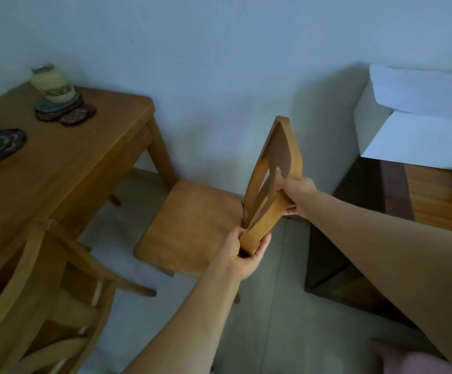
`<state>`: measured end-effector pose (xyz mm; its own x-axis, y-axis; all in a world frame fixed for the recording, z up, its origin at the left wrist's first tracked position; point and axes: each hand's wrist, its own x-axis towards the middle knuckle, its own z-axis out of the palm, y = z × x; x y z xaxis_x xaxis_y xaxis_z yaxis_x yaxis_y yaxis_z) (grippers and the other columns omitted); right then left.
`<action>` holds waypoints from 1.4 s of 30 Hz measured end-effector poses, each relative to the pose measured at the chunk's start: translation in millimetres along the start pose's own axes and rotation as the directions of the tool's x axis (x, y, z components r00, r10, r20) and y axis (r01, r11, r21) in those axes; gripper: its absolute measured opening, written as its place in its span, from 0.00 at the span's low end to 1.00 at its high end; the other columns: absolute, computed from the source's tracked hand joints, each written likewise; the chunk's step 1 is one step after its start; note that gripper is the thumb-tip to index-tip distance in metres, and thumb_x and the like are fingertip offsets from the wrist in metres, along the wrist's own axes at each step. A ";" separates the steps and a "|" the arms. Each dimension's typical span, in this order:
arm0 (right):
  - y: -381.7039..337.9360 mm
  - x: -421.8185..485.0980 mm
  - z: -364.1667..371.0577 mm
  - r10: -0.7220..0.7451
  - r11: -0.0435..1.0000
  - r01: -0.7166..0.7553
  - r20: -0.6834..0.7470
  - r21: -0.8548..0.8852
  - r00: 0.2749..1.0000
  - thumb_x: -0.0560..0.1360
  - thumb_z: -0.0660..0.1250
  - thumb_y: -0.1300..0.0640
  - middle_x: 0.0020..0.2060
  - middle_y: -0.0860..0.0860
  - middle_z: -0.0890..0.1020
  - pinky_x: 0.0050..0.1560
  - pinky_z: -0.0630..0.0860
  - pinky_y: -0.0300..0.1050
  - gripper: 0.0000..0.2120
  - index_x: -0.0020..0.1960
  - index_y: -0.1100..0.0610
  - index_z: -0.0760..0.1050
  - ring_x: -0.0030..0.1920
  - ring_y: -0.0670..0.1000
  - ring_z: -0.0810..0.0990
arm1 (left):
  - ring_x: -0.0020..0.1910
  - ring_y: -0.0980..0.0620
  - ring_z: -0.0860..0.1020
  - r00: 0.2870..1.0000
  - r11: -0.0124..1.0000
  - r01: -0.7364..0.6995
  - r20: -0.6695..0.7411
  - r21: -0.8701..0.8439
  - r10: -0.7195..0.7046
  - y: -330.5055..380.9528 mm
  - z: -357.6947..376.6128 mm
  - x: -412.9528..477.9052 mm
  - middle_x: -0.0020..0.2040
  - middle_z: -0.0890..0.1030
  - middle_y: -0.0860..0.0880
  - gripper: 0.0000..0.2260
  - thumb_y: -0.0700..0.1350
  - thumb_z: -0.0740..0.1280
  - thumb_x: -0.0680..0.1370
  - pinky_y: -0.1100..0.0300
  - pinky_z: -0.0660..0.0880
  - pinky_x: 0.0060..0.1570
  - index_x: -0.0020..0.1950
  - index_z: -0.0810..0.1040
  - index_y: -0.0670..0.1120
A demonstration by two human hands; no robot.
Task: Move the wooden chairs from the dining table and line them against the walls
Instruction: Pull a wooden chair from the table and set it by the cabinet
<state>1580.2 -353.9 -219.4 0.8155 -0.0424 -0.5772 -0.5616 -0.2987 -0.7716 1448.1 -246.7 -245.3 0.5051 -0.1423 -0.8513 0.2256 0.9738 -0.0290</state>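
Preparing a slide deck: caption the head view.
Left hand and right hand grip the wooden chair by the dining table.

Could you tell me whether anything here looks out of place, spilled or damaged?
Nothing looks spilled or broken. The only untidy spot is on the table: the twine-wrapped jar sits on overlapping coasters fanned out unevenly. The chair gripped by the left hand and right hand looks intact.

the table [71, 163] stands left, near the wall [219, 63]. a jar [53, 82] sits on coasters [65, 112] at its far end. a chair [192, 225] stands right of the table, seat toward it, wall behind. a second chair [11, 287] stands before the table, left of the first.
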 end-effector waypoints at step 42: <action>66.5 10.0 -194.2 0.052 0.999 -0.052 -0.157 -0.001 0.986 0.72 0.69 0.63 0.41 0.54 0.74 0.27 0.71 0.46 0.16 0.55 0.56 0.66 0.37 0.53 0.74 | 0.47 0.29 0.79 0.986 0.986 0.164 0.010 0.025 -0.164 -201.3 22.7 33.7 0.57 0.77 0.33 0.18 0.39 0.71 0.76 0.40 0.81 0.30 0.64 0.73 0.41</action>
<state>1578.1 -559.4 -224.6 0.7973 -0.2065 -0.5671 -0.6034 -0.2969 -0.7401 1438.7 -451.6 -256.3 0.4694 -0.3020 -0.8297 0.3256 0.9327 -0.1552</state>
